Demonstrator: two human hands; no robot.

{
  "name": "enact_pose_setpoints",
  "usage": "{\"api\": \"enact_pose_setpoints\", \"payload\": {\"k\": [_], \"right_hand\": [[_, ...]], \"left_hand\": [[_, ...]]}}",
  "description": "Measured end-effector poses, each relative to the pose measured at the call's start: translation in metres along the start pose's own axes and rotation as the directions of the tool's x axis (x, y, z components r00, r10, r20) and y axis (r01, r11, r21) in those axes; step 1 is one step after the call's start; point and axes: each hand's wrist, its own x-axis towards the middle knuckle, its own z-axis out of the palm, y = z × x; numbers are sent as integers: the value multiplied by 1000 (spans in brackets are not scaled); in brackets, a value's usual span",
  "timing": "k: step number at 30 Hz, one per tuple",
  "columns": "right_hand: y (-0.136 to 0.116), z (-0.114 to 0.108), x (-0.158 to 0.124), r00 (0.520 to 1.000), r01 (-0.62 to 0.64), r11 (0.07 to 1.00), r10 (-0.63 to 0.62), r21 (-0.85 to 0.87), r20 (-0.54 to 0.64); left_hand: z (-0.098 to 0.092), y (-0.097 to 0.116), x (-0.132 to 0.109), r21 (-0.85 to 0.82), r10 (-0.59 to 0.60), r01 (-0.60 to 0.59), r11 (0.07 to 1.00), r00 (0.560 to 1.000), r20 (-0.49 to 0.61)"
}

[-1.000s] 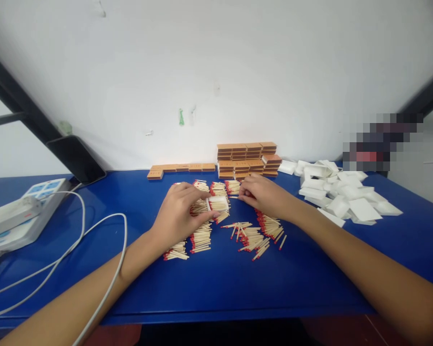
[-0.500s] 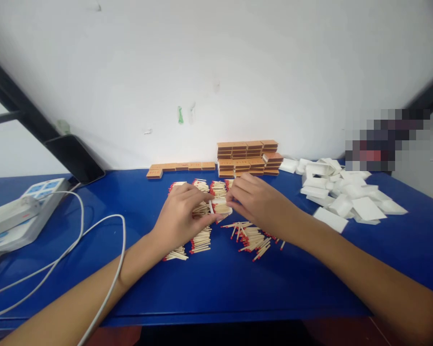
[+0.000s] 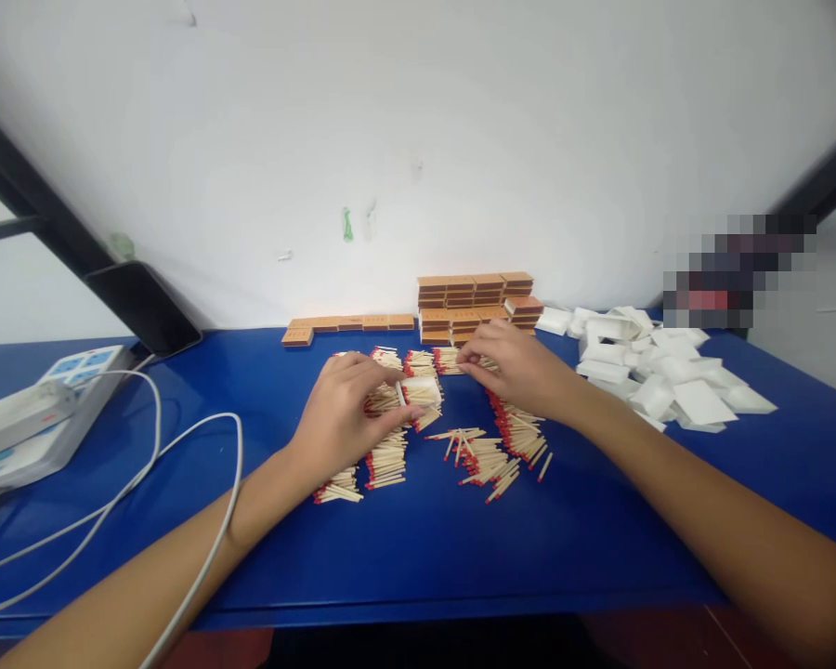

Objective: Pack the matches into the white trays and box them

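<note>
My left hand grips a small white matchbox tray between thumb and fingers, with some matches lying in it. My right hand is to the right of the tray, its fingers pinched together at the right end of a row of matches; whether a match is between them is too small to tell. Under and around my left hand lie rows of red-tipped matches. A looser pile of matches spreads in front of my right hand.
Brown matchboxes are stacked against the wall, with a low row of matchboxes to their left. White trays are heaped on the right. A power strip, a white cable and a black phone-like slab are on the left.
My right hand has moved away from the tray, to the right and slightly back, uncovering matches on the table. My left hand keeps the tray, now tilted a little more into view.
</note>
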Motion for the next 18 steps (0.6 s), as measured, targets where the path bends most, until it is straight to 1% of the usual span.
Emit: {"api": "enact_pose_setpoints", "payload": {"k": [2, 4, 9, 14, 18], "right_hand": [[7, 6, 0, 997, -8, 1000, 9, -18, 77], [10, 12, 0, 993, -17, 999, 20, -30, 119], [10, 17, -1, 991, -23, 1000, 25, -19, 129], [9, 17, -2, 986, -52, 999, 50, 8, 160], [6, 15, -2, 986, -39, 999, 34, 27, 165]], "left_hand": [[-1, -1, 0, 1, -14, 14, 1000, 1000, 2], [-1, 0, 0, -2, -26, 26, 1000, 1000, 6], [-2, 0, 0, -4, -16, 16, 1000, 1000, 11], [0, -1, -1, 0, -15, 15, 1000, 1000, 15], [0, -1, -1, 3, -20, 20, 1000, 1000, 21]]}}
